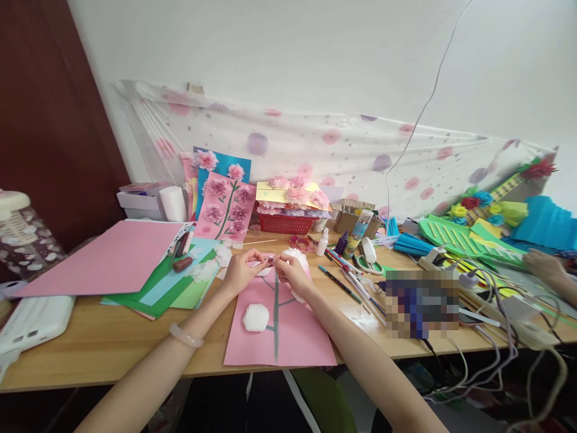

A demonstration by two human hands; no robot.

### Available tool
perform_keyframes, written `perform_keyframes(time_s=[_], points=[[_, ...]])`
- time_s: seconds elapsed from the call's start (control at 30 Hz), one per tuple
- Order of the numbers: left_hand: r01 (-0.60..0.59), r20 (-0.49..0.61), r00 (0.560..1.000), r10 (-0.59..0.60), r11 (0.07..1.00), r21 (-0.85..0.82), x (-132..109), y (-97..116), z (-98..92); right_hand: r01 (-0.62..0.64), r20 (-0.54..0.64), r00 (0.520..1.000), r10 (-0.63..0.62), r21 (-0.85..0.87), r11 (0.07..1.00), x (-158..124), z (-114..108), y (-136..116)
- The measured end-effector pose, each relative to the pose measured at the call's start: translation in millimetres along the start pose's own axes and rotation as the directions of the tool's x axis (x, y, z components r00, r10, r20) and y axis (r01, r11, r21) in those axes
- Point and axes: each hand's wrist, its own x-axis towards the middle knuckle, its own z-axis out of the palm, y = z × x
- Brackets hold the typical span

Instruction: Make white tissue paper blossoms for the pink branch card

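Note:
My left hand [244,272] and my right hand [293,274] meet above the top of a pink sheet [304,337], both with fingers pinched. Between their fingertips is a small dark red piece [270,260], too small to name. A painted grey-green stem [276,319] with side branches runs up the sheet. A flat, rounded white paper piece [255,317] lies left of the stem. Behind my right hand shows a fluffy white paper flower [296,258], partly hidden. More white paper is partly covered by my left fingers.
Left lie coloured paper sheets [130,300] under a large pink board [108,255]. Behind stand a finished flower picture [225,207] and a red basket [286,224]. Pens [339,284], a small white bottle [323,242] and tangled cables [496,337] are right. Another person's hand [543,267] is far right.

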Motion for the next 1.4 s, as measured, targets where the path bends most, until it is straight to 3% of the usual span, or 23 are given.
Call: perform_keyframes(time_s=[0.2, 0.5, 0.7, 0.93, 1.4], points=[[0.007, 0.002, 1.000, -0.007, 1.000, -0.005, 0, 1, -0.1, -0.013, 0.001, 1.000, 0.013, 0.030, 0.999, 0, -1, -1], [0.121, 0.025, 0.993, -0.118, 0.977, -0.177, 1, -4, 3.3, -0.002, 0.013, 1.000, 0.001, 0.065, 0.998, -1, 1, -2], [0.156, 0.095, 0.986, -0.136, 0.956, -0.250, 2, -9, 5.9, 0.012, 0.008, 1.000, -0.012, 0.051, 0.999, 0, 0, 0], [0.223, 0.170, 0.970, -0.172, 0.906, -0.360, 1, 3, 1.1, 0.035, -0.008, 0.999, -0.034, 0.030, 0.999, 2, -1, 2], [0.280, 0.077, 0.960, -0.270, 0.903, -0.327, 3, -1, 3.6, 0.034, -0.032, 0.999, -0.035, -0.019, 0.999, 3, 0, 6]])
